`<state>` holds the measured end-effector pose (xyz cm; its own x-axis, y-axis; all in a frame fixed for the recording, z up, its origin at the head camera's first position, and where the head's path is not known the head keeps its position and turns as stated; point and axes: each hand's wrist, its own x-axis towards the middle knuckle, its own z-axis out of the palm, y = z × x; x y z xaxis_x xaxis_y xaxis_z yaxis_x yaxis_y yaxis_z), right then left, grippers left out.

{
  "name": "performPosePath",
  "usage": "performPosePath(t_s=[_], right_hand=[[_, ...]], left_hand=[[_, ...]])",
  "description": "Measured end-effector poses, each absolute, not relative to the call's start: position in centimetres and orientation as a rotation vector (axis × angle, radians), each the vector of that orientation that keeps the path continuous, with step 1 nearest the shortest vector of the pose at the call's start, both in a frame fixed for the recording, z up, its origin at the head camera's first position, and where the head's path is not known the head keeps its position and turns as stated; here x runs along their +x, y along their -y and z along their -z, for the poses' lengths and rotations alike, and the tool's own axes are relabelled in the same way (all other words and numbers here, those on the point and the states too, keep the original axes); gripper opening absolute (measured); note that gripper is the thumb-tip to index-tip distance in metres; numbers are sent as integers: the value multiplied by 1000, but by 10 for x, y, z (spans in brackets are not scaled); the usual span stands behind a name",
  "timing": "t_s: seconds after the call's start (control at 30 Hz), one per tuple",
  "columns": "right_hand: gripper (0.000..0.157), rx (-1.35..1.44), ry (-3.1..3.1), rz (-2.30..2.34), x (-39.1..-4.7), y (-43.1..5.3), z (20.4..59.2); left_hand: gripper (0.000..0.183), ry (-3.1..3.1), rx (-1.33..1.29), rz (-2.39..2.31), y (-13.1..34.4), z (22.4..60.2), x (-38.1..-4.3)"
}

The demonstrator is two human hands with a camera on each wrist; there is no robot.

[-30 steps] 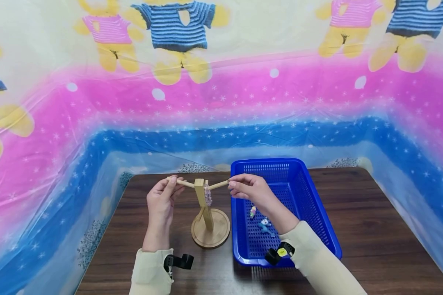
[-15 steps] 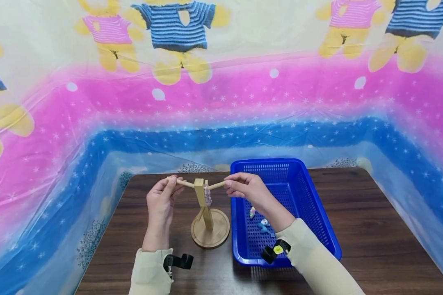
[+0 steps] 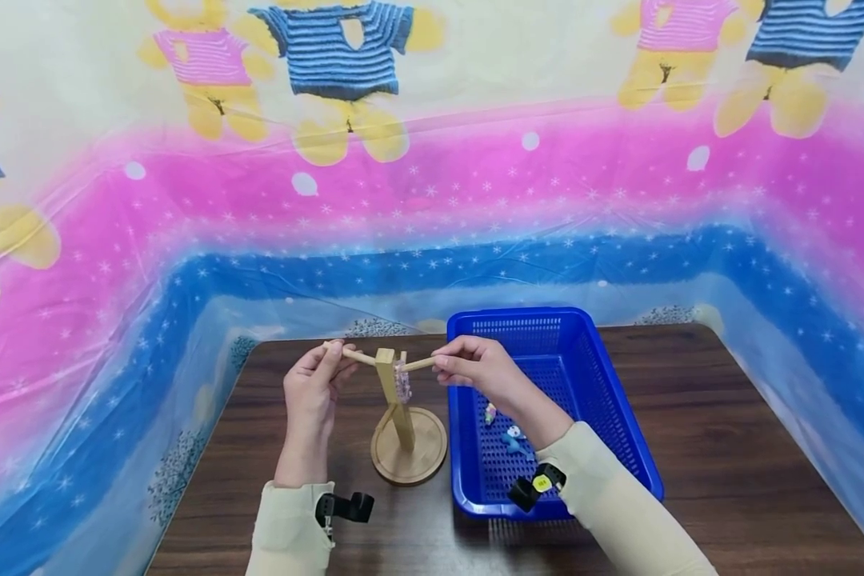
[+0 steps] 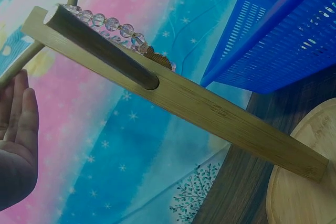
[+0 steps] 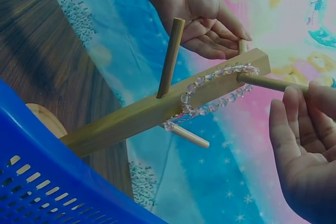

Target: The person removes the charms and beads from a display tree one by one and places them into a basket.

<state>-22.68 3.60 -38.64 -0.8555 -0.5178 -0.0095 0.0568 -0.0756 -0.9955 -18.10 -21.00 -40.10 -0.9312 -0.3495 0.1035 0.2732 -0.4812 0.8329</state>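
Observation:
A wooden peg stand (image 3: 406,428) with a round base is upright on the table between the hands. The left hand (image 3: 311,400) pinches the end of its left upper peg (image 3: 360,357). On the other side, the right hand (image 3: 490,374) holds the outer end of the right upper peg (image 3: 419,364) between thumb and fingers. From that right peg hangs a bracelet of clear pinkish beads (image 5: 203,111), close against the post. A gold-coloured piece (image 4: 157,57) on the bracelet shows in the left wrist view. Lower pegs (image 5: 170,59) also stick out of the post.
Right of the stand, a blue plastic basket (image 3: 461,480) sits under the right forearm. Inside lie a small blue-and-white figure (image 3: 516,442) and a small multicoloured piece (image 3: 490,414). The dark wooden table (image 3: 706,448) meets a printed cloth backdrop (image 3: 547,184).
The right hand has slid a little left along its peg, nearer the post. The left hand keeps its hold. The head view has shifted slightly.

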Motion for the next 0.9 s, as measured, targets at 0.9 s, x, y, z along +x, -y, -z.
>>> performPosePath(t_s=[0.9], right_hand=[[22,-863,-1927,1914,-198,-20,393]], left_hand=[[34,1688,322,2344,209,383,-204]])
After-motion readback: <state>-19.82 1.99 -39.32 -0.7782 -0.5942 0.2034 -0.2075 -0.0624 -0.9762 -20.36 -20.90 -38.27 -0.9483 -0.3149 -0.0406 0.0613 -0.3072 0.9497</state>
